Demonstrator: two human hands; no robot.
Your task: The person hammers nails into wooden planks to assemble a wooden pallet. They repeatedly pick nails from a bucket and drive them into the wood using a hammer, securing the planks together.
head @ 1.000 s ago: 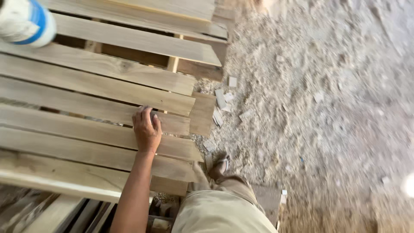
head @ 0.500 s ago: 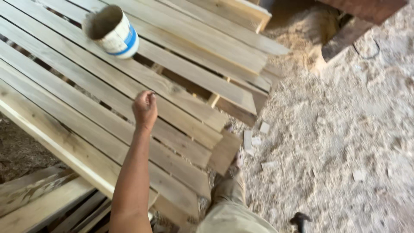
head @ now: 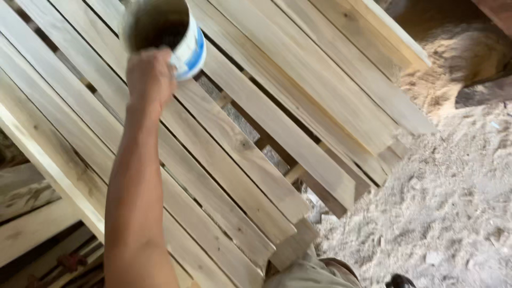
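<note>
My left hand [head: 150, 74] reaches far out over a slatted stack of pale wooden planks [head: 250, 154]. It rests against the near rim of a white can with a blue band [head: 184, 40] that stands on the planks. The can's inside looks dark. I see only the back of the hand; the fingers curl over the rim and are hidden, so a grip on the can cannot be confirmed. My forearm [head: 133, 202] runs up from the bottom edge. My right hand is out of view.
The planks lie side by side with gaps, sloping from upper left to lower right, their ends [head: 341, 197] stepped. Sawdust-covered ground [head: 442, 202] lies to the right. More boards [head: 32, 224] sit lower left. My trouser leg [head: 314, 272] and a dark shoe [head: 400, 281] show at the bottom.
My left hand lifted off the plank and travelled up to the can's rim. The view swung, so the can now sits close at the top.
</note>
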